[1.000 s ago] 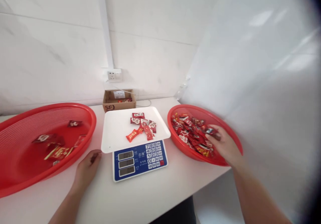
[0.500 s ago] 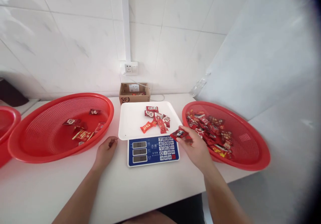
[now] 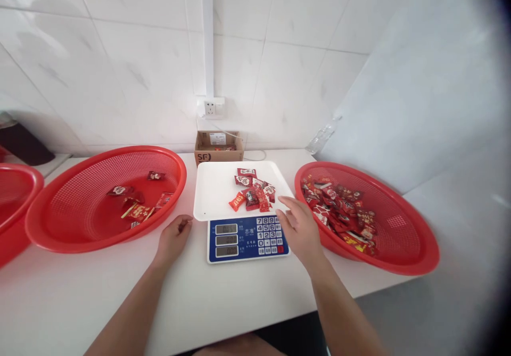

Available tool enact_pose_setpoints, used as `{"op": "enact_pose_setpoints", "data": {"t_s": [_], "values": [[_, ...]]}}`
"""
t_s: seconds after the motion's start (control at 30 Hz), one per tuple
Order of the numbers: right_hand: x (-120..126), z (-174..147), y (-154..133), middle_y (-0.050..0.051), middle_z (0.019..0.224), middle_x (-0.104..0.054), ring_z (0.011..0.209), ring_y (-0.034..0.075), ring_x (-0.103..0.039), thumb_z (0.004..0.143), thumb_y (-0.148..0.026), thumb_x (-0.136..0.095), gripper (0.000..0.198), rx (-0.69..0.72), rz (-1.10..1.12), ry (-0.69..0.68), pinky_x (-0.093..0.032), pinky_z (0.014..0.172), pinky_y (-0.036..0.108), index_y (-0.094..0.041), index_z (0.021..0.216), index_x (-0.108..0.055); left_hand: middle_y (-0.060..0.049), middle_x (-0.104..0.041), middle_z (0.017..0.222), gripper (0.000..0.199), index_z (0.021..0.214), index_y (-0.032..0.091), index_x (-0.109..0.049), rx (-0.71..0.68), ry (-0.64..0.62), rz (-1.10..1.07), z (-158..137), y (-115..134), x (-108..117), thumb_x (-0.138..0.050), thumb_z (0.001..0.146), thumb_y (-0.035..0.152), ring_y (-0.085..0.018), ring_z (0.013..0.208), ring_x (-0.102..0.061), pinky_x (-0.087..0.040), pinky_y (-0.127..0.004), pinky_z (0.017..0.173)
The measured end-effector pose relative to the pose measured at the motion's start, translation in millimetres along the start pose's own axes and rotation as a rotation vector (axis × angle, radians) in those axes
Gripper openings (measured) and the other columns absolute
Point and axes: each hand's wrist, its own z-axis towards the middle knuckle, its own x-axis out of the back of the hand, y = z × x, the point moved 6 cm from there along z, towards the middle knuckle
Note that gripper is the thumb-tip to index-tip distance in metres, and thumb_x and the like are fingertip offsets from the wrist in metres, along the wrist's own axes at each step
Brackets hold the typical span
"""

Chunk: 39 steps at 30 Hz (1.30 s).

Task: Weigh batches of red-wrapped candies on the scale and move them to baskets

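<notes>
Several red wrapped candies (image 3: 250, 198) lie in a loose pile on the white weighing tray (image 3: 211, 191) of a digital scale (image 3: 248, 239). At the tray's right front corner is my right hand (image 3: 299, 229), empty, with thumb and fingers apart. My left hand (image 3: 174, 240) rests on the table just left of the scale, its fingers loosely curled; I see nothing in them. Beside my right hand, a red plastic basket (image 3: 415, 244) holds many mixed red candies (image 3: 343, 212). Another red basket (image 3: 51, 233), left of the scale, contains several candies (image 3: 138, 212).
Behind the scale stands a small cardboard box (image 3: 219, 156) with some candies inside, below a wall socket (image 3: 211, 108). Part of a third red basket (image 3: 16, 223) shows at far left, near a dark bottle (image 3: 26, 142). A clear plastic bottle (image 3: 324, 135) leans at the back right.
The dark red candy that was in my right hand now lies on the tray among the others, and that hand has opened. My left hand stays beside the scale. The view has shifted slightly.
</notes>
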Motion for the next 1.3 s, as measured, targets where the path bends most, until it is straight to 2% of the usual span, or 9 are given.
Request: {"op": "enact_pose_setpoints", "data": {"t_s": [0.2, 0.5, 0.7, 0.77, 0.83, 0.93, 1.03, 1.13, 1.3], "values": [[16, -40, 38, 0.011, 0.100, -0.066, 0.084, 0.020, -0.062, 0.087, -0.040, -0.047, 0.030, -0.240, 0.042, 0.061, -0.053, 0.068, 0.032, -0.018, 0.101, -0.062, -0.001, -0.067, 0.085, 0.028, 0.089, 0.023, -0.059, 0.008, -0.007, 0.004, -2, 1, 0, -0.048, 0.075, 0.044, -0.019, 0.079, -0.062, -0.047, -0.030, 0.076], [-2, -72, 69, 0.010, 0.086, -0.068, 0.070, 0.018, -0.061, 0.085, -0.040, -0.046, 0.031, -0.295, 0.048, 0.086, -0.050, 0.059, 0.029, -0.016, 0.092, -0.064, -0.001, -0.068, 0.081, 0.024, 0.085, 0.023, -0.061, 0.002, 0.056, -0.024, -2, 5, 3, -0.052, 0.073, 0.041, -0.017, 0.075, -0.062, -0.048, -0.028, 0.072], [-5, -73, 76, 0.009, 0.086, -0.067, 0.072, 0.018, -0.061, 0.085, -0.040, -0.047, 0.030, -0.323, 0.093, 0.112, -0.051, 0.064, 0.030, -0.016, 0.093, -0.063, -0.003, -0.062, 0.076, 0.033, 0.094, 0.019, -0.056, -0.025, 0.301, -0.078, -23, 12, 23, -0.046, 0.077, 0.046, -0.016, 0.071, -0.060, -0.049, -0.029, 0.070], [-5, -74, 76, 0.009, 0.086, -0.067, 0.072, 0.018, -0.061, 0.085, -0.040, -0.047, 0.029, -0.312, 0.120, 0.094, -0.051, 0.062, 0.029, -0.016, 0.093, -0.063, -0.003, -0.062, 0.078, 0.032, 0.093, 0.019, -0.055, -0.097, 0.398, -0.070, -33, 28, 32, -0.047, 0.078, 0.046, -0.016, 0.072, -0.059, -0.049, -0.030, 0.072], [-6, -74, 75, 0.008, 0.084, -0.067, 0.070, 0.018, -0.061, 0.086, -0.039, -0.047, 0.028, -0.297, 0.148, 0.069, -0.051, 0.060, 0.029, -0.017, 0.093, -0.063, -0.004, -0.063, 0.081, 0.028, 0.091, 0.020, -0.057, -0.220, 0.442, -0.023, -38, 57, 37, -0.049, 0.079, 0.044, -0.016, 0.073, -0.059, -0.048, -0.030, 0.073], [-6, -75, 73, 0.008, 0.085, -0.066, 0.069, 0.018, -0.061, 0.086, -0.037, -0.046, 0.026, -0.277, 0.183, 0.050, -0.051, 0.058, 0.028, -0.018, 0.094, -0.062, -0.004, -0.064, 0.082, 0.024, 0.089, 0.021, -0.060, -0.398, 0.321, 0.106, -27, 112, 29, -0.047, 0.082, 0.040, -0.016, 0.076, -0.059, -0.048, -0.029, 0.074], [-4, -76, 72, 0.008, 0.086, -0.067, 0.073, 0.019, -0.062, 0.086, -0.037, -0.046, 0.026, -0.263, 0.199, 0.069, -0.052, 0.060, 0.028, -0.018, 0.093, -0.063, -0.005, -0.066, 0.094, 0.028, 0.096, 0.022, -0.062, -0.459, 0.040, 0.186, 0, 153, 4, -0.044, 0.083, 0.039, -0.017, 0.082, -0.060, -0.048, -0.029, 0.075], [0, -77, 72, 0.008, 0.084, -0.067, 0.072, 0.019, -0.063, 0.086, -0.038, -0.047, 0.025, -0.270, 0.215, 0.096, -0.052, 0.060, 0.029, -0.019, 0.092, -0.063, -0.005, -0.065, 0.104, 0.031, 0.100, 0.023, -0.063, -0.461, -0.141, 0.247, 26, 176, -24, -0.044, 0.081, 0.039, -0.019, 0.091, -0.059, -0.048, -0.030, 0.078], [4, -78, 75, 0.008, 0.083, -0.068, 0.072, 0.019, -0.063, 0.084, -0.040, -0.049, 0.027, -0.292, 0.259, 0.133, -0.052, 0.060, 0.028, -0.018, 0.090, -0.063, -0.004, -0.068, 0.093, 0.030, 0.088, 0.022, -0.067, -0.488, -0.221, 0.336, 52, 202, -63, -0.043, 0.081, 0.038, -0.018, 0.084, -0.061, -0.046, -0.028, 0.073]]}}
